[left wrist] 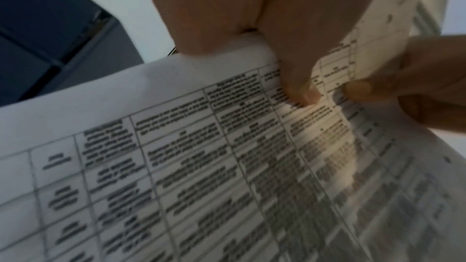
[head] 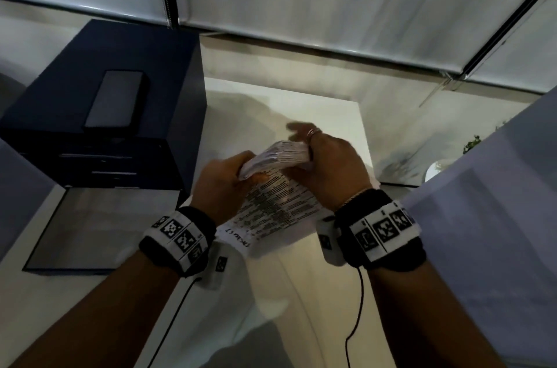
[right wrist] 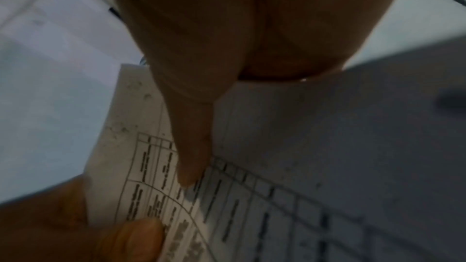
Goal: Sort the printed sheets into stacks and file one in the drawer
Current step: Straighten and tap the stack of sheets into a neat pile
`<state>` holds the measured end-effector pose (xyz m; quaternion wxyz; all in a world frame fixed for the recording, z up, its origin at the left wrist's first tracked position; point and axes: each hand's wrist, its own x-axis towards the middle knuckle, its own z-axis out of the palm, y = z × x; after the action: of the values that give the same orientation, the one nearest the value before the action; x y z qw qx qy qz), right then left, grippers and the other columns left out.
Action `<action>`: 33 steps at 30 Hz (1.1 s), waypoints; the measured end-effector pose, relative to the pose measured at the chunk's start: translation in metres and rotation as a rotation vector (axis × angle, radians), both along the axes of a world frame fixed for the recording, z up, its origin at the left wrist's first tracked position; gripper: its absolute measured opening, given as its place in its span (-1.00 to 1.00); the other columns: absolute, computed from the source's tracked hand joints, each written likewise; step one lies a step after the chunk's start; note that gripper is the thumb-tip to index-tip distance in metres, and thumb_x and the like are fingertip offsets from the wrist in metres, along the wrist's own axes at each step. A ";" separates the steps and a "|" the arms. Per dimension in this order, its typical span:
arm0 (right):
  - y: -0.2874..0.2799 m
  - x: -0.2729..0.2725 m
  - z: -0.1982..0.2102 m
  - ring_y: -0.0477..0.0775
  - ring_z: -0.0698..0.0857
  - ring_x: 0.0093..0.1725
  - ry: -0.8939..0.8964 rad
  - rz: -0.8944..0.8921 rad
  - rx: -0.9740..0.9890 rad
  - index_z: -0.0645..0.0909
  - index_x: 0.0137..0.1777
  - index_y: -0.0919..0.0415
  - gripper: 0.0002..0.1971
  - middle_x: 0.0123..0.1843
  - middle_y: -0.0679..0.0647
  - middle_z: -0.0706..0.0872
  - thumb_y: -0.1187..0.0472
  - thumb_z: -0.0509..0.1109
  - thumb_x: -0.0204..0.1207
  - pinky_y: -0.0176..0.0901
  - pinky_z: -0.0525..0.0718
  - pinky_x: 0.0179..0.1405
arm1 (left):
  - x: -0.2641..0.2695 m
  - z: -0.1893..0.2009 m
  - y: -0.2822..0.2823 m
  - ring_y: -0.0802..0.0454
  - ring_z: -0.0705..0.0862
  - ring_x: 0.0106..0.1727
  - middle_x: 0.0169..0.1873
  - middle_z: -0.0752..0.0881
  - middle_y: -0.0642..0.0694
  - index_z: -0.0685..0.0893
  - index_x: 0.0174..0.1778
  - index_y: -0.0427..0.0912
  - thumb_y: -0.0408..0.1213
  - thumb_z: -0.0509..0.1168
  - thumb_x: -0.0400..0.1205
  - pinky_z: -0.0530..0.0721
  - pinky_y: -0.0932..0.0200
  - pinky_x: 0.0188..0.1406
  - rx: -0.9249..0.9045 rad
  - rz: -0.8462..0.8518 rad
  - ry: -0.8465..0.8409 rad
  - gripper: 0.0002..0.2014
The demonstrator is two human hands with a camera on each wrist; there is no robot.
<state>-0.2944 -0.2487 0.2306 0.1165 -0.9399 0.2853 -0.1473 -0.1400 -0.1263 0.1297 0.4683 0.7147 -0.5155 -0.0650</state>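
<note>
both hands hold one bundle of printed sheets (head: 272, 187) in the air, over a white surface (head: 331, 108) and just right of a dark drawer cabinet (head: 99, 102). the left hand (head: 221, 184) grips the bundle's far left part, thumb (left wrist: 300, 79) pressing onto the printed table on the top page. the right hand (head: 327, 168) pinches the far right part, thumb on the page and some fingers lifted loosely beyond the edge

as i judge it, the task is near its start: no sorted stacks show on any surface, and all the paper in view is in the hands. the far ends of the sheets are bent over and fanned, so this looks like thumbing through to separate pages. the cabinet's drawers (head: 99, 162) look closed from the head view, though the picture is dim and soft. sorting into stacks, opening a drawer and filing one stack are all left to do

the bundle's long axis runs away from the person, from the near edge between the wrists to the curled far edge between the hands, tilted slightly to the right. its printed face is up toward the head camera, near end sagging lower than the gripped end
</note>
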 end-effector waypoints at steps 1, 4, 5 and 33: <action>-0.003 0.001 -0.001 0.09 0.75 0.05 0.027 0.015 0.043 0.61 0.18 -0.13 -0.61 0.04 -0.05 0.80 -0.10 0.54 0.37 0.00 0.68 0.06 | 0.000 0.002 0.000 0.00 0.76 -0.34 -0.30 0.79 -0.04 0.70 -0.05 -0.07 0.26 0.26 0.53 0.74 -0.08 -0.37 0.006 -0.013 -0.012 -0.55; -0.013 -0.002 -0.009 0.08 0.74 -0.20 -0.016 0.020 0.101 0.62 -0.18 -0.06 -0.77 -0.26 -0.03 0.78 -0.13 0.55 0.36 -0.05 0.67 -0.20 | 0.001 0.007 0.000 0.02 0.75 -0.25 -0.22 0.80 -0.03 0.71 -0.01 -0.09 0.31 0.29 0.48 0.75 -0.10 -0.28 -0.004 0.005 -0.016 -0.49; -0.018 -0.007 -0.013 0.07 0.74 -0.21 -0.075 0.005 0.133 0.67 -0.18 0.00 -0.76 -0.26 -0.02 0.79 -0.10 0.58 0.33 -0.05 0.68 -0.19 | 0.003 0.006 0.001 0.02 0.72 -0.11 -0.10 0.80 -0.06 0.70 0.08 -0.10 0.32 0.32 0.46 0.75 -0.11 -0.11 -0.030 0.079 -0.076 -0.44; -0.002 -0.071 -0.154 -0.12 0.69 -0.18 -0.527 -0.473 0.671 0.67 0.04 0.41 -0.78 -0.14 -0.02 0.71 0.42 0.55 0.42 -0.74 0.44 -0.31 | -0.004 -0.081 0.036 0.34 0.71 -0.09 -0.02 0.73 0.04 0.65 0.13 0.05 -0.31 0.49 0.55 0.66 0.46 -0.23 0.016 0.383 0.672 -0.71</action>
<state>-0.3651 -0.2507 0.0764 0.4447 -0.6906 0.4836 -0.3023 -0.1444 -0.0901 0.0486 0.6093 0.7405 -0.1897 -0.2108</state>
